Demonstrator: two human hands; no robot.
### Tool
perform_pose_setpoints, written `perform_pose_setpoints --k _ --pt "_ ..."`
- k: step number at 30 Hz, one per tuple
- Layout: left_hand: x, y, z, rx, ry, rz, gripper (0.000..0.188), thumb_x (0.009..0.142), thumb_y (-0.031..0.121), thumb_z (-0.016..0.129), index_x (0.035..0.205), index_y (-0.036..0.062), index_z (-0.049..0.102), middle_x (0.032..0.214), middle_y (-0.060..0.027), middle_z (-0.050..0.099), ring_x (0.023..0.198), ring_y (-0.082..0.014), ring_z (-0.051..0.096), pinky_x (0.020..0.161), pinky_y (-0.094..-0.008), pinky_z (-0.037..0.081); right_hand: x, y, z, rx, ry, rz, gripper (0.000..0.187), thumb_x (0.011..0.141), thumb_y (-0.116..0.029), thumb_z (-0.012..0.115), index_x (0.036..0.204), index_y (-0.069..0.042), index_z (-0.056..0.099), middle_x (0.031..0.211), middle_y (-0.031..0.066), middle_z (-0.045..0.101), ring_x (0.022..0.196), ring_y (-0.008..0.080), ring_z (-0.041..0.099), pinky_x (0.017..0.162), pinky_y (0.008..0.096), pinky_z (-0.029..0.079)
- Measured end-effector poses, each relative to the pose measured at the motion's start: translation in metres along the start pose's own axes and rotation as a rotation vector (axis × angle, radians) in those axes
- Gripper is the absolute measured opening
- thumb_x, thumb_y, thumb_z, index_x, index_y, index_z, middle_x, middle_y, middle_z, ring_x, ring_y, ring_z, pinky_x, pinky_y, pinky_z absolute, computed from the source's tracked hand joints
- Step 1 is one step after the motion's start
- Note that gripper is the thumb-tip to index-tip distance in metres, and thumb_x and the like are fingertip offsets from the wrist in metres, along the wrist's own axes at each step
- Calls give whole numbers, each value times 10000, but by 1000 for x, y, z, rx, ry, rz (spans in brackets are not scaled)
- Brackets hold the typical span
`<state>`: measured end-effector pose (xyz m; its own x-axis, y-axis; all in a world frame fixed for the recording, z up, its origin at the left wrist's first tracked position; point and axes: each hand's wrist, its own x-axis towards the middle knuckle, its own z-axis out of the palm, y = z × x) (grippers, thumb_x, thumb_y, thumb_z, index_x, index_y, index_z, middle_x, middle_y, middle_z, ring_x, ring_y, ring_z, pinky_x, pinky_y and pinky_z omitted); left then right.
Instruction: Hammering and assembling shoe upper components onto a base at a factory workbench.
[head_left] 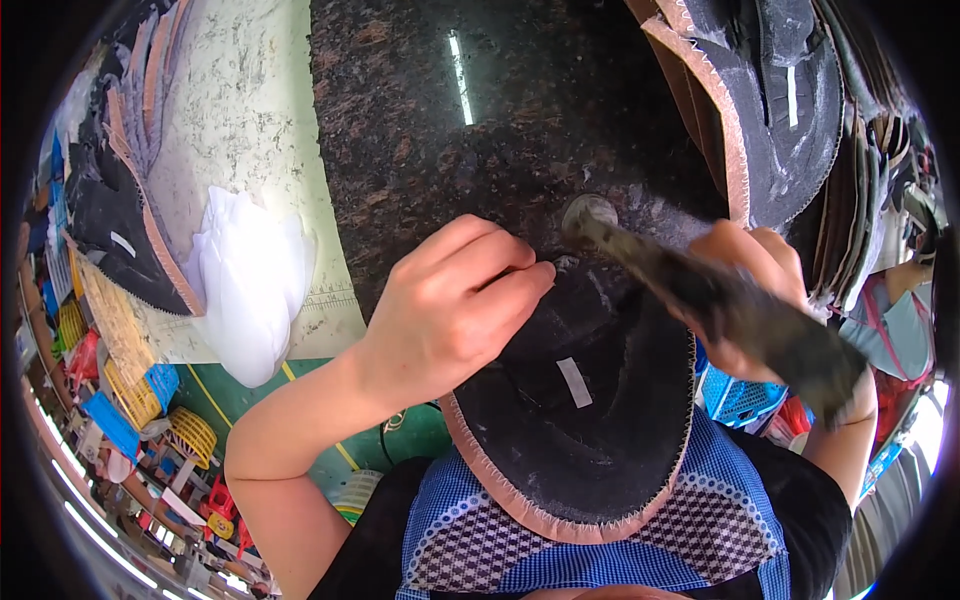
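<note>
A black stitched piece that looks like a shoe upper (620, 450), lining side up, has a tan zigzag-stitched rim and a small white label. Its far end lies on the dark stone slab (430, 60), and its rounded near end hangs over my apron. My left hand (450, 300) is closed, thumb and fingers pinched at the upper's far left edge. The pinched spot is partly hidden by the fingers. In my right hand (750, 270) is a hammer (690, 285), blurred by motion. Its round metal face is just above the slab, right of my left fingertips.
More stitched uppers (780, 130) are stacked at the far right, with another pile (120, 220) at the left. A bundle of white, thin material (245, 290) sits on the pale marked board (250, 90). Yellow baskets (190, 435) stand lower left, and a blue basket (740, 395) is beneath my right arm.
</note>
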<state>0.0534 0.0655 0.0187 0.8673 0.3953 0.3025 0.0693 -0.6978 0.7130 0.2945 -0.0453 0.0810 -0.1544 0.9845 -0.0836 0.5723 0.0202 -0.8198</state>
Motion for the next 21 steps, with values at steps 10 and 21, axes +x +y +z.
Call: perform_pose_setpoints --k 10,21 --pt "-6 4 -6 222 -24 74 249 654 42 798 890 0 730 855 -66 635 810 -257 618 690 -378 500 3 -2 0 -210 -233 -82 180 803 -59 702 918 -24 567 600 114 569 515 328 626 470 396 477" --pt "-13 4 -10 167 10 49 181 691 53 817 855 35 744 849 -36 637 816 -235 612 704 -350 484 3 -7 3 -224 -260 -117 220 769 -48 722 917 -35 559 555 84 525 498 326 607 446 405 451"
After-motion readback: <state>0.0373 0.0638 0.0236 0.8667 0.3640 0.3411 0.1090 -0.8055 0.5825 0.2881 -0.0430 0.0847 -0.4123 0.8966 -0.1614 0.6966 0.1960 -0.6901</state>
